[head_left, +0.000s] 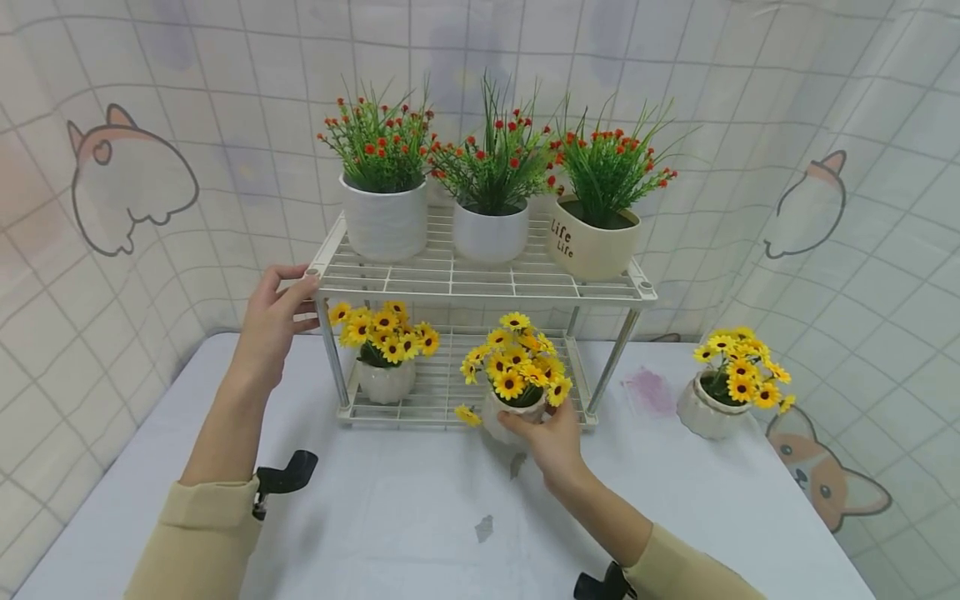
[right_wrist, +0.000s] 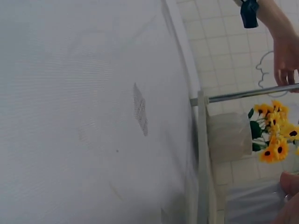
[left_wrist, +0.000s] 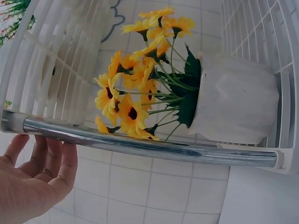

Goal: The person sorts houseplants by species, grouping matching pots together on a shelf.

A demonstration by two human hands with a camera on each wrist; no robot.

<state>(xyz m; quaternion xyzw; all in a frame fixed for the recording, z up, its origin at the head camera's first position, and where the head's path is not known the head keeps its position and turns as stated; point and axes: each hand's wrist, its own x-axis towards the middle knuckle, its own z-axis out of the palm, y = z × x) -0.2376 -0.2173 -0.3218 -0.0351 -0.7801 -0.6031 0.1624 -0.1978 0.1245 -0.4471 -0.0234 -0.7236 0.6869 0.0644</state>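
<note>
My right hand grips a small white pot of yellow artificial sunflowers at the front edge of the lower tier. In the right wrist view, part of that pot shows beside the thumb. My left hand holds the upper left corner of a white two-tier wire shelf. Seen from the left wrist, its fingers touch the metal post near the top. Another white pot of sunflowers stands on the lower tier at the left.
Three pots with red-flowered grass stand on the upper tier: two white pots and a cream pot lettered "Life". To the right, another sunflower pot sits on the white tabletop. A tiled-pattern curtain hangs behind.
</note>
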